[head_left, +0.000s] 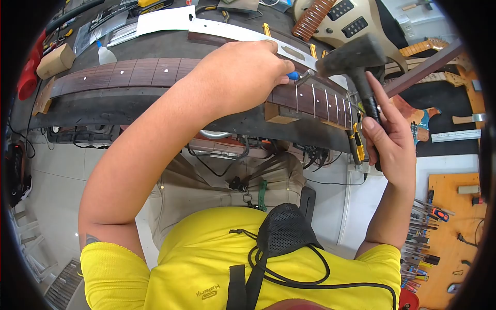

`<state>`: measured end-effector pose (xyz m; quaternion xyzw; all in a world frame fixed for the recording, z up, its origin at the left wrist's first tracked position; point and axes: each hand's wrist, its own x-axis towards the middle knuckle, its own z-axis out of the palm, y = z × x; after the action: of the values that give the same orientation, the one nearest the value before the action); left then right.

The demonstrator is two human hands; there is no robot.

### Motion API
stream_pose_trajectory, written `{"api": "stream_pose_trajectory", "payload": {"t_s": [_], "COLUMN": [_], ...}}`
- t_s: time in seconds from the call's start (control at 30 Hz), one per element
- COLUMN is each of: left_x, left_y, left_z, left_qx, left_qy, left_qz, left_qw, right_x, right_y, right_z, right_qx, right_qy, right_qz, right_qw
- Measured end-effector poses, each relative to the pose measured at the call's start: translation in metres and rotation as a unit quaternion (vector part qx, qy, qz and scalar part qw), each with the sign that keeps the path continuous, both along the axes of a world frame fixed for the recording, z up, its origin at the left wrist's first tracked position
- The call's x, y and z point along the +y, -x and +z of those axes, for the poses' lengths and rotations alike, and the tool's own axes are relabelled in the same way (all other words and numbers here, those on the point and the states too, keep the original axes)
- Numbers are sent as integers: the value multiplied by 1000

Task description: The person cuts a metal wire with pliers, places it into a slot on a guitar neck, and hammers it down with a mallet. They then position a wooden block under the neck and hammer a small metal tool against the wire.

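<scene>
My left hand (245,75) is closed over a small tool with a blue end (293,75), above the dark fretboard of a guitar neck (129,73). A bent metal piece (306,78) shows beside the blue end; the rest is hidden by my fingers. Several silvery frets (313,99) cross the right part of the board, while thin slots mark the left part. In my right hand (390,134) is a black mallet (356,54), gripped by its handle, its head raised over the neck's right end. A wooden block (280,113) supports the neck from below.
Yellow-and-black pliers (356,144) hang by the bench's right edge. A long white strip (227,30) lies behind the neck, with a cream guitar body (343,23) beyond. A small bottle (106,53) stands left. Many hand tools line an orange board (454,232) at right.
</scene>
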<state>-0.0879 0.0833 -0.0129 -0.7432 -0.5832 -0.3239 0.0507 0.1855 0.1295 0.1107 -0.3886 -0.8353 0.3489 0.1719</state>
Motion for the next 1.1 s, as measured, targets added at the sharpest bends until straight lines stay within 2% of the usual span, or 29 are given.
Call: {"api": "stream_pose_trajectory", "payload": {"t_s": [0.17, 0.23, 0.3, 0.37, 0.43, 0.5, 0.53, 0.57, 0.63, 0.67, 0.7, 0.77, 0.83, 0.9, 0.97, 1.03, 1.1], "left_x": [1, 2, 2, 4, 6, 5, 5, 5, 5, 6, 7, 8, 6, 7, 8, 7, 6], "left_y": [2, 2, 2, 1, 1, 1, 0, 0, 2, 2, 2, 4, 2, 1, 1, 2, 0], "left_z": [-3, -6, -5, -4, -5, -6, -5, -6, -5, -4, -3, -1, -1, -6, -7, -6, -2], "left_qx": [3, -2, -14, -25, -34, -38, -38, -38, -35, -34, -35, -35, -38, -35, -28, -36, -38], "left_qy": [0, -25, -12, 1, 10, 8, 3, 4, 9, 8, 19, 29, 15, 13, 7, 11, 28], "left_qz": [8, 1, 0, -3, -13, -11, -11, -13, -11, -10, -14, -17, -21, -14, -5, -15, -15], "left_qw": [1000, 1000, 1000, 1000, 999, 999, 999, 999, 999, 999, 999, 999, 999, 999, 1000, 999, 999], "right_x": [-1, 1, 1, 0, 1, -1, 2, 3, 3, -2, -7, -4, -7, -2, 3, 4, 4], "right_y": [8, 8, 9, 10, 9, 8, 7, 7, 6, 12, 16, 10, 14, 13, 15, 15, 15], "right_z": [-2, -4, -5, -3, 4, 10, 9, 6, -1, -8, -4, -8, 0, 1, -6, -11, -8], "right_qx": [38, 111, 73, -21, 3, 75, 134, 134, 90, 45, -66, -13, 34, 115, 111, 1, -33], "right_qy": [-73, -77, -78, -4, 3, -102, -110, -110, -87, -64, -19, -34, -66, -82, -92, -31, -13], "right_qz": [-16, 13, -4, -6, 5, -9, 6, 4, 13, -16, -14, 3, -31, 7, 1, -1, -1], "right_qw": [996, 991, 994, 1000, 1000, 992, 985, 985, 992, 997, 998, 999, 997, 990, 990, 1000, 999]}}
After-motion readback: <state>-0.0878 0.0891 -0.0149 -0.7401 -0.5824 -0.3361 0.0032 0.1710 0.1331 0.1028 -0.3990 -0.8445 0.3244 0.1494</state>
